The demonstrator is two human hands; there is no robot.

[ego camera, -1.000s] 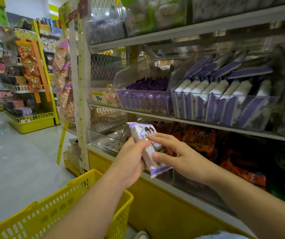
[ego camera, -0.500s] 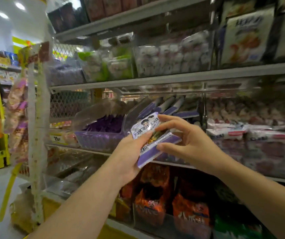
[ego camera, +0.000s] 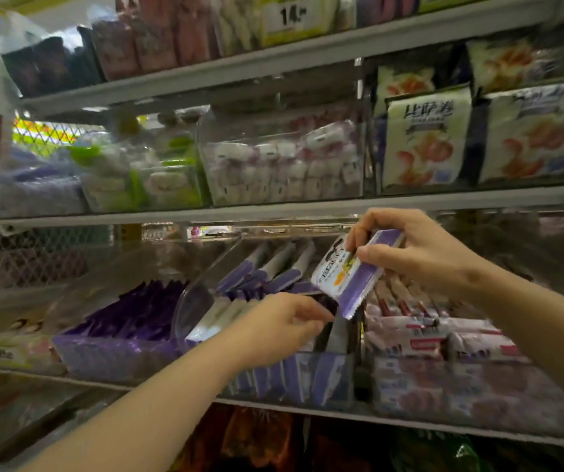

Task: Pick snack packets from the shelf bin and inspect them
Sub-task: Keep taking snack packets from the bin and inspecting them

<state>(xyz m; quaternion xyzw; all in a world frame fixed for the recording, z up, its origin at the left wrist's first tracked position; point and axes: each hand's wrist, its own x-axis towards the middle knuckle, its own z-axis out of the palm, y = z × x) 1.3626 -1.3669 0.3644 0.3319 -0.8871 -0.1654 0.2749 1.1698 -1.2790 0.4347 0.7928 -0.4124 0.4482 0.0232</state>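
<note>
The left hand [ego camera: 273,332] covers part of the bin [ego camera: 325,379]; whether its fingers pinch a packet there is unclear. Print on the raised snack packet [ego camera: 345,277] is blurred, unreadable.

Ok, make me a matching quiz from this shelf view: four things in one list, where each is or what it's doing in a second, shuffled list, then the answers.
Things
1. right hand
2. left hand
3. white bags with orange pictures
4. price tag reading 14

Places or states
A. up on the top shelf
B. reaching down into the clear bin on the middle shelf
C. standing on the shelf above the hands, at the right
D. holding a purple and white packet above the bin

Pairs: 1-D, 2-B, 3-C, 4-A
</note>
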